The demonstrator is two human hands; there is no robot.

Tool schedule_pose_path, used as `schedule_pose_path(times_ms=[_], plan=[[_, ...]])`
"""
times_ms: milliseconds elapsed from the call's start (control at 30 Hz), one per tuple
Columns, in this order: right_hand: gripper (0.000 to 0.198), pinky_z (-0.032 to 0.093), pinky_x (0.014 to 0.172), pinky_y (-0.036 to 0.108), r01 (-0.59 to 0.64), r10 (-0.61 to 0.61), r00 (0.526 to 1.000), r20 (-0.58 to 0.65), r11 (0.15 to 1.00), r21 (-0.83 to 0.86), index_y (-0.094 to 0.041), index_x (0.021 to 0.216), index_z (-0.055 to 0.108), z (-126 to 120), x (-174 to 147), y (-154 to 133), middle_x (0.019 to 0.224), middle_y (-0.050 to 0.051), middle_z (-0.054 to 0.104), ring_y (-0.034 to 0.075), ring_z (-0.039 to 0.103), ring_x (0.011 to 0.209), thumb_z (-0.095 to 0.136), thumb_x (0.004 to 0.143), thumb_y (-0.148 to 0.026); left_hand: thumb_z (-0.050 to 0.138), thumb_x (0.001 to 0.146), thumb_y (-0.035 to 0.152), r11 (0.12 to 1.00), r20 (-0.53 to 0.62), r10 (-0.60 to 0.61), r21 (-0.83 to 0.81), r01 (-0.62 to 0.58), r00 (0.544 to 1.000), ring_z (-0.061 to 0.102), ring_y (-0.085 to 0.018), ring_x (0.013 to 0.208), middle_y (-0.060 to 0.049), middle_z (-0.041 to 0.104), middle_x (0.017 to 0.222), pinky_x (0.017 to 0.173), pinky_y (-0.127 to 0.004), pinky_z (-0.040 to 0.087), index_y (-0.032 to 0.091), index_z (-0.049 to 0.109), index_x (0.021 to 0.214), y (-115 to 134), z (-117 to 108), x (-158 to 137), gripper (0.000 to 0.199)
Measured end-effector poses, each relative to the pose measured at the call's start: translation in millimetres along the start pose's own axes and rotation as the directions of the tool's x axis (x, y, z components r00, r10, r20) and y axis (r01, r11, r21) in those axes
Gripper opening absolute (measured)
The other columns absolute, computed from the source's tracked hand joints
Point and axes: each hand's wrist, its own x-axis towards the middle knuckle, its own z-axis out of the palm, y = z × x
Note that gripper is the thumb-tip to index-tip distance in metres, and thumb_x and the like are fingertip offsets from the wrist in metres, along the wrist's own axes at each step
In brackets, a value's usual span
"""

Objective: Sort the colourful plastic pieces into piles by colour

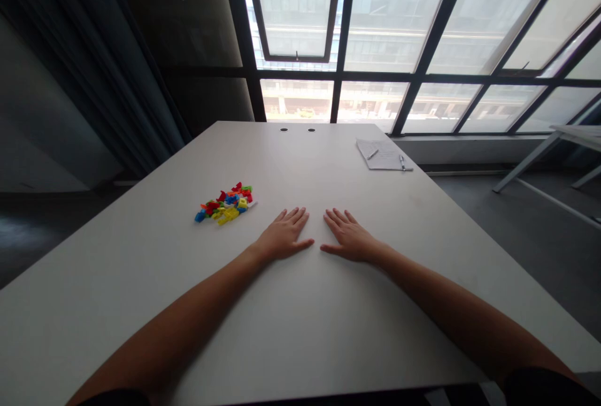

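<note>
My left hand lies palm down on the white table, fingers spread and holding nothing. Beside it, my right hand rests flat in the same way, its thumb pointing at the left thumb across a small gap. A loose heap of small plastic building pieces in red, yellow, blue, green, orange and white sits to the left, just beyond my left hand and apart from it. The exact shapes of the pieces are too small to make out.
Toward the far right edge of the table are sheets of paper with a pen and another slim white item. Two round cable holes sit near the far edge. Windows stand behind, and another table is at right.
</note>
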Motion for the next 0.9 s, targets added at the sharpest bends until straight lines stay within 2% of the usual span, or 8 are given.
schedule_pose_path(times_ms=[267,467,767,833,900], plan=[[0.116,0.009,0.134,0.051,-0.042,0.042,0.999,-0.008,0.999,-0.009,-0.003,0.168,0.022,4.8,1.5,2.1,0.174,0.022,0.014,0.036,0.006,0.164,0.027,0.093,-0.091,0.040,0.101,0.074,1.000,0.000,-0.001,-0.003,0.001,1.000,0.025,-0.031,0.161,-0.015,0.026,0.172,0.132,-0.052,0.018,0.014,0.034,0.166,0.9,-1.2,0.0,0.088],[0.114,0.011,0.133,0.052,-0.040,0.040,0.999,-0.011,0.999,-0.008,-0.004,0.168,0.024,3.6,2.1,1.4,0.173,0.023,0.017,0.037,0.010,0.163,0.030,0.093,-0.089,0.040,0.101,0.074,1.000,-0.015,0.000,-0.009,0.000,1.000,0.026,-0.032,0.160,-0.015,0.027,0.171,0.132,-0.053,0.018,0.015,0.034,0.166,0.0,0.2,0.3,0.088],[0.104,0.016,0.132,0.055,-0.013,0.011,0.997,-0.079,1.000,-0.020,-0.009,0.166,0.033,8.8,2.5,5.2,0.173,0.022,0.024,0.038,0.017,0.162,0.039,0.096,-0.084,0.033,0.102,0.075,1.000,0.014,0.011,0.004,-0.011,1.000,0.024,-0.031,0.161,-0.016,0.026,0.172,0.132,-0.051,0.015,0.015,0.031,0.168,-1.5,1.7,1.7,0.089],[0.093,0.020,0.131,0.055,-0.008,0.005,0.991,-0.133,1.000,-0.016,-0.012,0.163,0.042,10.1,3.8,7.1,0.171,0.021,0.032,0.038,0.025,0.160,0.046,0.098,-0.078,0.034,0.102,0.075,1.000,0.001,0.007,0.001,-0.007,1.000,0.025,-0.031,0.161,-0.016,0.027,0.172,0.132,-0.051,0.015,0.016,0.032,0.167,-1.5,1.6,1.6,0.088],[0.070,0.027,0.128,0.053,0.001,0.002,0.974,-0.225,1.000,0.011,-0.016,0.153,0.056,10.8,6.3,9.7,0.162,0.018,0.048,0.036,0.039,0.154,0.052,0.102,-0.063,0.036,0.101,0.076,1.000,-0.014,0.004,-0.007,-0.004,1.000,0.026,-0.032,0.160,-0.015,0.029,0.172,0.131,-0.052,0.017,0.017,0.033,0.167,-0.8,1.2,1.4,0.089]])
